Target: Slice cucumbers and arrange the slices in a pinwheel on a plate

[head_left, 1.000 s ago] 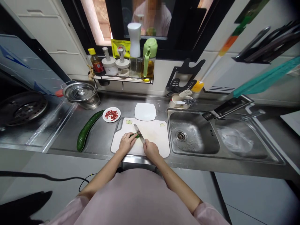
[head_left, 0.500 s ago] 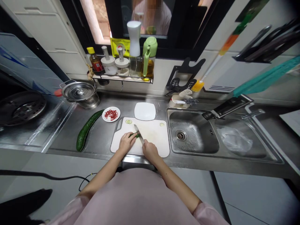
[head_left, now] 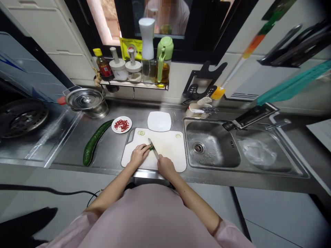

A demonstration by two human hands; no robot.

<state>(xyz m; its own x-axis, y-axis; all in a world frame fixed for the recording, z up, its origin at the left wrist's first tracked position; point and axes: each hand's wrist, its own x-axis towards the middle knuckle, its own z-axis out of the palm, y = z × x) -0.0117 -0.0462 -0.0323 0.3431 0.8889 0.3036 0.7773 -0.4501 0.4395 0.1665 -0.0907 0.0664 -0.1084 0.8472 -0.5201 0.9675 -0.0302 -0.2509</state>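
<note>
My right hand (head_left: pixel 166 166) is closed around the handle of a knife (head_left: pixel 154 148), its blade slanting up and left over the white cutting board (head_left: pixel 173 150). Under the bent fingers of my left hand (head_left: pixel 139 154) lies a dark green piece of cucumber (head_left: pixel 151 147), pressed to the board and mostly covered. The blade is right beside that piece. Pale cucumber slices (head_left: pixel 141 133) lie at the board's upper left, and a single slice (head_left: pixel 178 136) is at its upper right.
A whole cucumber (head_left: pixel 94 143) and a plate of chopped red pieces (head_left: pixel 121 124) are to the left. Behind the board sits a white dish (head_left: pixel 159 121). The sink (head_left: pixel 212 144) borders the board on the right; a lidded pot (head_left: pixel 88 102) stands back left.
The view has shifted slightly. Both hands stay in nearly the same place, with the knife still beside the green cucumber piece.
</note>
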